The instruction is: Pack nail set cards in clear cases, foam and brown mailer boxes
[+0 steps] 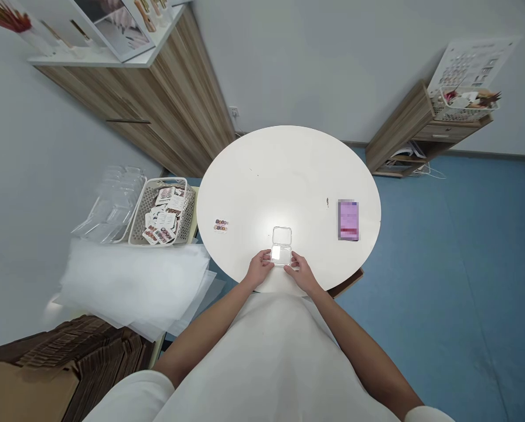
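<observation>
A small clear plastic case [282, 246] lies on the round white table [289, 158] near its front edge, its lid folded back away from me. My left hand [259, 268] grips the left side of the case, fingers along the edge and thumb at the near corner. On the opposite side my right hand [302, 272] holds the case in the same way. A pale rectangle, perhaps a card or glare, shows in the lower half. To the left on the tabletop is a small card with rows of coloured dots [221, 225].
A phone with a blurred purple screen [348, 220] lies at the table's right. Left of the table stand a white basket of printed cards [182, 228], clear plastic trays [117, 202], translucent sheets [135, 281] and stacked cardboard [99, 357]. Wooden cabinets [187, 88] stand behind.
</observation>
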`<state>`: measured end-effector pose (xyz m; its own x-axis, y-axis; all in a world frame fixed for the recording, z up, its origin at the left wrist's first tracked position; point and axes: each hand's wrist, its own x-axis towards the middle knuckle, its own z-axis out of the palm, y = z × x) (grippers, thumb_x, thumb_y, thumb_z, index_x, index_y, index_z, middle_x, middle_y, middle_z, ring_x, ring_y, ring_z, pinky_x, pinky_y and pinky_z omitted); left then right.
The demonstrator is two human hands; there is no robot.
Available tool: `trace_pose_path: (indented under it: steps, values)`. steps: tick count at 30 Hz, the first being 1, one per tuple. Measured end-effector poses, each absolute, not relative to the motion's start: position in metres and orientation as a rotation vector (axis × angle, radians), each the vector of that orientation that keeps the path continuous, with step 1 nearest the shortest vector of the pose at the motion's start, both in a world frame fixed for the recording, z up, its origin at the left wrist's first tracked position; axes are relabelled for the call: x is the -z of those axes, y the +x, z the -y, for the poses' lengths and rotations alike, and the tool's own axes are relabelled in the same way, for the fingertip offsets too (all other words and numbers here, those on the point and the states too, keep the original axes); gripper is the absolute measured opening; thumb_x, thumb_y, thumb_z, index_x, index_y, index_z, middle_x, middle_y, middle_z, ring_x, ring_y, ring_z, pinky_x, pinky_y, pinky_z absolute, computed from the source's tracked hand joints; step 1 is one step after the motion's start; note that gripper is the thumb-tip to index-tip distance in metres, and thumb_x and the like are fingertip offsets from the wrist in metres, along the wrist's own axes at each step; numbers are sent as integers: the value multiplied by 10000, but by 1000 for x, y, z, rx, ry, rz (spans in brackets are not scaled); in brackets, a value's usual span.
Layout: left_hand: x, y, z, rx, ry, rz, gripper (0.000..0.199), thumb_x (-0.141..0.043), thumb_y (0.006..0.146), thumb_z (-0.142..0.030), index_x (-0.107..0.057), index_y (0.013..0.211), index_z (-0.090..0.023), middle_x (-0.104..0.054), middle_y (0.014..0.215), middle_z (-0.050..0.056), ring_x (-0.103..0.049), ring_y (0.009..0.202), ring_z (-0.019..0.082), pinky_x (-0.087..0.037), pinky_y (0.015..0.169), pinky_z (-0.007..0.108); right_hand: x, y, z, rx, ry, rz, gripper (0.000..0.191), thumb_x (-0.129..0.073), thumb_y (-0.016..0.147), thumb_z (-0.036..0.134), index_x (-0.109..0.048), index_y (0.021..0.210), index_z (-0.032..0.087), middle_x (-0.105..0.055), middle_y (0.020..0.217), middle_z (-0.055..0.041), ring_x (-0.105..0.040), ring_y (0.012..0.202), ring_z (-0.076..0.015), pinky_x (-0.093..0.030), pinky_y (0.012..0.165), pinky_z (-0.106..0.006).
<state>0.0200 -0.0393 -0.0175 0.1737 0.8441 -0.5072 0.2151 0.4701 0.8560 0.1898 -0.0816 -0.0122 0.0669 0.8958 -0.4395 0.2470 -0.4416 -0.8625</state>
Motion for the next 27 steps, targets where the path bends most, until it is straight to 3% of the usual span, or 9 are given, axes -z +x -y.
trace_pose_path:
  steps: [6,12,19,27]
  values:
    - [24,25,40,-551,1155,-1449,463,-624,633,-153,-527,1084,-183,-533,1022,75,-503,855,156,-416,774,313,24,189,84,-1332,-1815,1194,626,-559,677,452,-374,1245,264,-471,1024,-54,-500,889,-196,-485,760,-352]
    - [25,23,42,-493,1176,-1496,526,-634,616,-176,-503,1126,-184,-497,1028,73,-474,874,167,-397,782,313,28,186,85,-1323,-1842,1159,670,-568,655,438,-363,1262,241,-469,1031,-71,-513,883,-213,-485,757,-364]
    - [26,21,50,-461,1060,-1476,540,-633,632,-152,-483,1151,-175,-509,1055,86,-507,905,165,-421,777,300,20,181,88,-1427,-1842,1021,563,-526,683,352,-416,1216,209,-467,1121,-93,-569,831,-179,-484,764,-354]
    - [20,32,32,-469,1058,-1461,528,-598,651,-89,-477,1159,-171,-505,1151,100,-503,1024,179,-406,893,324,12,184,62,-1427,-1830,971,480,-519,662,294,-495,1132,203,-483,1119,-67,-571,883,-166,-472,804,-320]
